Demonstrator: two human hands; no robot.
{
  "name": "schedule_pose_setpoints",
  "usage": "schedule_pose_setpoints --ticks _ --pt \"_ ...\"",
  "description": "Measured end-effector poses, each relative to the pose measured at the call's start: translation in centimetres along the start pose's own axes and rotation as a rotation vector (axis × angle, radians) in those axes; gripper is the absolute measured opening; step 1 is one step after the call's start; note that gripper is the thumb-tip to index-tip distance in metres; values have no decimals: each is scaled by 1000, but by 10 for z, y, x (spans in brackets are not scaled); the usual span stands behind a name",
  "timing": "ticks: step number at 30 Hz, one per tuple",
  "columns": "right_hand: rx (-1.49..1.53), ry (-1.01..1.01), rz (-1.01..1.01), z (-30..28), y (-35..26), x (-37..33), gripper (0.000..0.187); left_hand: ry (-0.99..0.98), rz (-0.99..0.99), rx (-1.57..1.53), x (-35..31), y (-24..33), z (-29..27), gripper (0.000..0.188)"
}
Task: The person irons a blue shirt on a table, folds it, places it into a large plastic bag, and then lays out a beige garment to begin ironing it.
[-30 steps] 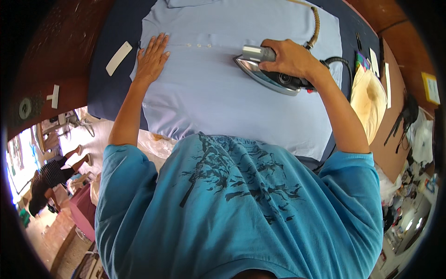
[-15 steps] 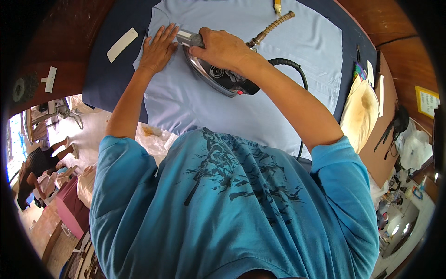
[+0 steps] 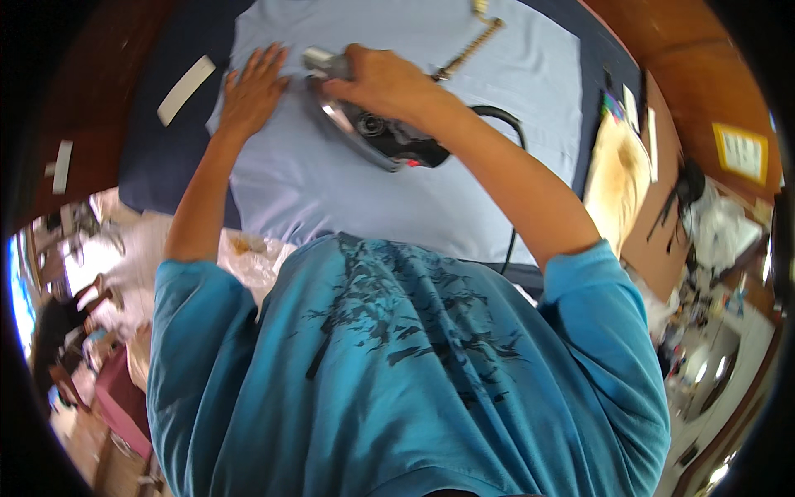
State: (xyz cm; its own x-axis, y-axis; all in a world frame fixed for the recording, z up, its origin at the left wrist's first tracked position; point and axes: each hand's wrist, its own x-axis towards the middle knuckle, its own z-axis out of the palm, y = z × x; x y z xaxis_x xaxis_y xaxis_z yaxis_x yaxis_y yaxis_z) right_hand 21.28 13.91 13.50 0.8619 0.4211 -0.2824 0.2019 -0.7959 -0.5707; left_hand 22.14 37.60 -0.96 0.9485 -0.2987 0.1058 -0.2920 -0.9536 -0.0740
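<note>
A light blue cloth garment piece (image 3: 315,195) lies spread over a dark blue covered board. My right hand (image 3: 381,79) grips the handle of a steam iron (image 3: 397,142), its fingers wrapped round it. The iron rests on the cloth, its grey handle end pointing up and left. A cord-wrapped hose (image 3: 470,48) and a black cable (image 3: 507,124) run from it. Left of the iron, my left hand (image 3: 255,89) lies flat on the cloth near its left edge, fingers spread and holding nothing. The iron's soleplate is hidden against the cloth.
On the dark blue cover (image 3: 153,157) lies a white strip (image 3: 185,89) left of the cloth. A cream pad with a brown scorch mark (image 3: 621,170) sits along the right side. Clear plastic (image 3: 248,257) shows at the near left edge. Another person (image 3: 54,331) is far left.
The whole view has shifted, so the board and cloth sit slightly further left. My right hand still holds the iron, and my left hand stays flat on the cloth.
</note>
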Motion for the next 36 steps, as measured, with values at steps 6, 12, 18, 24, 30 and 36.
schedule_pose_setpoints --ticks 6,12,18,24,30,36 --pt "15 -35 71 -22 31 -41 48 -6 20 -78 1 -10 7 53" --pt "195 296 319 -63 135 -142 53 -77 10 -114 3 -6 -4 54" --pt "146 595 664 -103 222 -207 70 4 24 -159 17 9 -15 56" --pt "-2 623 702 -120 268 -198 61 -13 15 -186 29 7 -2 52" --pt "-39 601 851 -132 277 -192 58 -45 -43 -66 23 0 8 51" --pt "31 543 789 -131 273 -187 55 -38 -54 -71 20 -3 8 52"
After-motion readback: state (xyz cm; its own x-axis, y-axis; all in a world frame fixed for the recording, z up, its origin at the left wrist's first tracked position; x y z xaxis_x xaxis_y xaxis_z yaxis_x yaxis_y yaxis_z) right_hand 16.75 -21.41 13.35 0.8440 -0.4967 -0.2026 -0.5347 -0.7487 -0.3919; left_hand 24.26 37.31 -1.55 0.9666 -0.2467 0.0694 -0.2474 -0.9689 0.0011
